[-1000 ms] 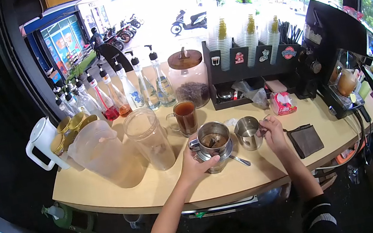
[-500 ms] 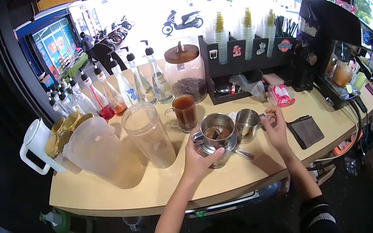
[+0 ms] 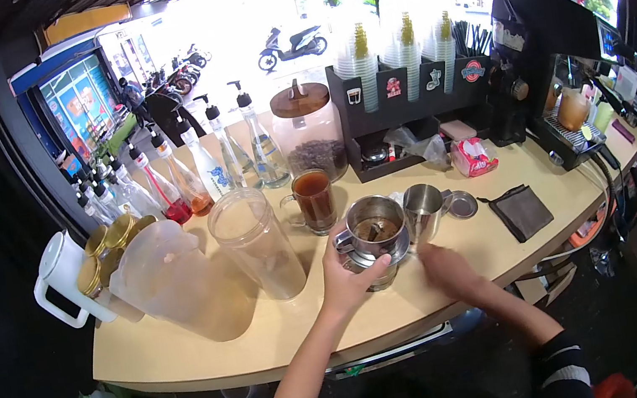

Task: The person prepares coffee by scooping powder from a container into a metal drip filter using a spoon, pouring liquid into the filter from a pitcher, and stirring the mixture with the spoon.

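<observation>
Left hand [image 3: 347,281]: gripping a metal drip filter [image 3: 376,229] at its base, brown contents inside, upright atop a glass [image 3: 386,279] on the desk [image 3: 291,336]. Right hand [image 3: 449,271]: blurred, just right of the glass; whether it holds anything, cannot tell. Metal jug [image 3: 424,211]: upright, beside the filter. Round metal disc [image 3: 463,206]: flat, right of jug. Glass mug [image 3: 314,201]: brown drink, behind filter, leftward.

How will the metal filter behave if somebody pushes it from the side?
The filter looks like rigid metal, so it should barely bend. It sits raised above a glass, so a push might tip it. Its top is open over brown contents, so tilting could spill some.
</observation>
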`<state>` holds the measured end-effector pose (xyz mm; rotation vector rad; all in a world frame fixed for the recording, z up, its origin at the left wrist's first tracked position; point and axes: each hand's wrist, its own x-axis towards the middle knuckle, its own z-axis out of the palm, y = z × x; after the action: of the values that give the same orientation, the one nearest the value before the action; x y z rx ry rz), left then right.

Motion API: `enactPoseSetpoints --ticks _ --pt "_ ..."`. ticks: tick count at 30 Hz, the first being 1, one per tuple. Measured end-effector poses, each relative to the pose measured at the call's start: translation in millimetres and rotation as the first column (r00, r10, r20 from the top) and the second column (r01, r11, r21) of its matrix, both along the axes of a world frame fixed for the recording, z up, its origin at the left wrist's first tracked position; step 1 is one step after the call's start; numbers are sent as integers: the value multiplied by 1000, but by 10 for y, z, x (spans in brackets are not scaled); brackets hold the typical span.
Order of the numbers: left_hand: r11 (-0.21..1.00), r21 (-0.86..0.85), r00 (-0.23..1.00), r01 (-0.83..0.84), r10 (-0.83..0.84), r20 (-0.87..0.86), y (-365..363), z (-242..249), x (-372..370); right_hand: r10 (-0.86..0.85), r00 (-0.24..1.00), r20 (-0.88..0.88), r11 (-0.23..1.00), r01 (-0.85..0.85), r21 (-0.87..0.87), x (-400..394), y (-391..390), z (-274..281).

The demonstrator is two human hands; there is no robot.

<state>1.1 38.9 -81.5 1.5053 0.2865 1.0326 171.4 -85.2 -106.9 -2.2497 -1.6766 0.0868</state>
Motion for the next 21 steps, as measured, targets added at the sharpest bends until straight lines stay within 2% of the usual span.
enactPoseSetpoints --ticks 2,3,5,7,8,10,11,13,14,18,20,21 --pt "1000 -7 1000 4 -4 0 6 -6 -17 18 1000 -3 982 -17 190 44 -194 292" --pt "1000 8 1000 -4 4 -7 5 1 -21 36 996 84 956 -59 286 102 -260 446" --pt "1000 17 1000 -6 7 -12 4 -8 -11 64 997 -34 883 -41 468 78 -345 927" --pt "1000 3 999 20 -20 34 11 -15 3 90 978 -186 878 11 479 -20 -370 1335" --pt "1000 3 999 22 -22 36 11 -10 9 88 979 -184 878 11 479 -75 -358 1477" --pt "1000 5 999 21 -21 50 6 4 9 216 976 -10 894 -194 404 -186 -277 1669" --pt "1000 7 999 21 -21 49 1 7 7 216 976 -11 893 -193 406 -220 -198 1712" --pt "1000 -5 1000 12 -12 23 -3 14 1 311 942 130 925 -331 187 -295 -28 1780" --pt "1000 -1 1000 14 -14 22 0 14 -3 284 944 168 950 -301 87 -334 85 1779" --pt "999 38 1000 -7 8 -2 22 32 -8 395 904 161 915 -402 14 -371 214 2019" --pt "999 42 1000 -20 20 -4 17 34 -12 338 930 143 925 -300 -233 -417 208 2205" --pt "999 45 1000 -10 11 -12 25 43 -15 339 930 145 924 -299 -239 -402 224 2111"
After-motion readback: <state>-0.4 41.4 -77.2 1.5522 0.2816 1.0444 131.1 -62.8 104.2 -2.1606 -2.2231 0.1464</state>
